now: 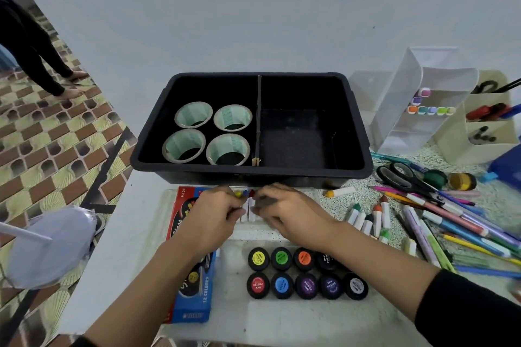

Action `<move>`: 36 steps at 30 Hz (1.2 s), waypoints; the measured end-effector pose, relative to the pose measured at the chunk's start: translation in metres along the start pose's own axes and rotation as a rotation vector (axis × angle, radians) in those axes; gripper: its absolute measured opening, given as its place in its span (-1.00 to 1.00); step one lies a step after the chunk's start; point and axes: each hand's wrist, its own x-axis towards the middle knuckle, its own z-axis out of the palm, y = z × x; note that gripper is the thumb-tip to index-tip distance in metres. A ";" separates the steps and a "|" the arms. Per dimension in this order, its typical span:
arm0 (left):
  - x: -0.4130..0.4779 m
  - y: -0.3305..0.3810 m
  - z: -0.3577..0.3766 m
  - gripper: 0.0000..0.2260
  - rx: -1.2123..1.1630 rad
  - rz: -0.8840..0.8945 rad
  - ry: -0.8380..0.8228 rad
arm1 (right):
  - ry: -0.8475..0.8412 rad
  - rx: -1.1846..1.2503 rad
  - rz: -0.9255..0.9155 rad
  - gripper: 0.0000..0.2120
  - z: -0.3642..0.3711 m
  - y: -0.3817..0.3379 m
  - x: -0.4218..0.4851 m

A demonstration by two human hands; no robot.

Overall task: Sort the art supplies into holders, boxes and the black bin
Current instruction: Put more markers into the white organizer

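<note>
1. Head view, the held things: a short row of crayons (248,207) is being held between both hands near the middle of the desk (282,318), just in front of the black bin (248,175). They are probably being squared up side by side so that they can go as one set into the crayon box (191,287), which is lying under the left forearm toward the desk's left edge.
2. The black bin is being kept at the desk's far edge, within easy reach. Four tape rolls (208,132) are sitting in its left compartment, apart from the right one behind a divider.
3. Paint pots (307,273) are being kept in two rows toward the desk's near edge, lids up, seemingly grouped for a later step.
4. Other crayons (369,220), scissors (406,177) and pens (465,228) are lying unsorted toward the right edge. A clear holder (400,110) and a cream holder (456,144) are standing at the far right corner, already partly filled.
5. Grip, left hand (214,217): the fingers are being curled in tightly, and the left side of the row is being pinched near the coloured tips.
6. Grip, right hand (284,214): the fingers are being bent down over the right side of the row and the sticks are being pressed toward the left hand. The thumb is hidden, so how fully it is wrapped cannot be told.
</note>
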 end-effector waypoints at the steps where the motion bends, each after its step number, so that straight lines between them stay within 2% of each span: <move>1: 0.001 0.000 0.000 -0.87 0.004 0.003 -0.002 | -0.007 -0.004 0.006 -0.89 0.000 0.000 0.001; 6: 0.004 0.000 -0.003 -0.85 0.043 -0.010 -0.042 | -0.047 -0.013 0.043 -0.87 -0.002 -0.003 0.001; 9: 0.003 0.005 -0.007 -0.86 0.069 -0.004 -0.026 | -0.052 0.062 0.074 -0.85 -0.006 -0.002 -0.002; 12: 0.001 0.019 -0.012 -0.89 0.026 0.040 0.031 | 0.014 0.146 0.151 -0.84 -0.019 -0.001 -0.017; 14: 0.003 0.034 -0.012 -0.84 -0.052 0.078 0.026 | 0.074 0.148 0.207 -0.84 -0.032 0.000 -0.034; 18: 0.017 0.069 0.007 -0.77 -0.109 0.160 -0.032 | 0.162 0.012 0.296 -0.90 -0.059 0.010 -0.076; 21: 0.032 0.097 0.026 -0.72 -0.024 0.178 -0.002 | 0.157 -0.150 0.386 -0.90 -0.075 0.022 -0.105; 23: 0.042 0.114 0.035 -0.70 0.076 0.131 -0.023 | 0.149 -0.216 0.490 -0.85 -0.081 0.026 -0.120; 25: 0.050 0.127 0.043 -0.69 0.172 0.086 -0.039 | 0.139 -0.255 0.594 -0.71 -0.085 0.026 -0.129; 30: 0.058 0.149 0.058 -0.66 0.315 0.048 -0.042 | -0.094 -0.332 0.678 -0.43 -0.089 0.021 -0.131; 33: 0.064 0.155 0.063 -0.67 0.351 0.018 -0.030 | -0.141 -0.330 0.660 -0.37 -0.089 0.021 -0.127; 36: 0.068 0.160 0.067 -0.71 0.360 -0.011 -0.027 | -0.123 -0.292 0.654 -0.42 -0.086 0.022 -0.124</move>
